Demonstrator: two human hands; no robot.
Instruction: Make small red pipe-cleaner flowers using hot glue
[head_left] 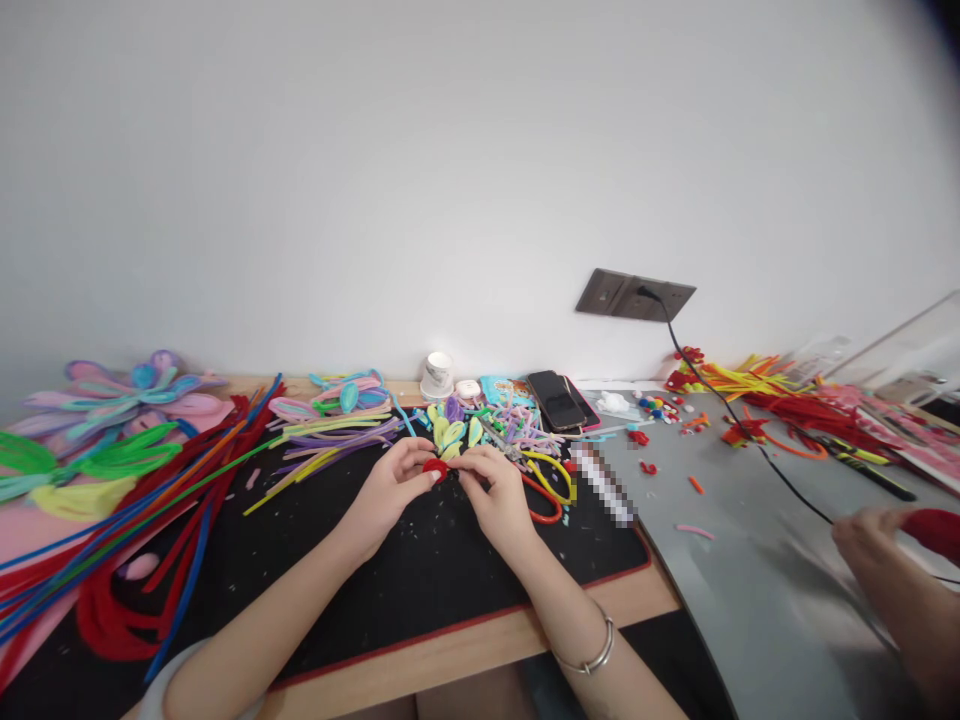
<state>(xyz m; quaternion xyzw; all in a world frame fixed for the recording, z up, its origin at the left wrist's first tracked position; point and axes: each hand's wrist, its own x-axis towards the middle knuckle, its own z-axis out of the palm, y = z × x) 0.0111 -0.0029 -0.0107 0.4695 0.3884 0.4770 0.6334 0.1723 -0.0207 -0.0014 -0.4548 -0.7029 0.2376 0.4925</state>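
Observation:
A small red fuzzy coil, apparently bent pipe cleaner, is pinched between the fingertips of my left hand and my right hand. Both hands are closed on it above the black mat. Just behind it lie yellow-green pipe cleaner loops and a heap of short pastel pieces. Scissors with yellow and orange handles rest beside my right hand. Purple and yellow pipe cleaners lie beyond my left forearm.
Long red and blue pipe cleaners and a pastel pipe cleaner flower fill the left. A paper cup and phone stand along the wall. At right, a co-worker's hand is over the grey table, near a black cable.

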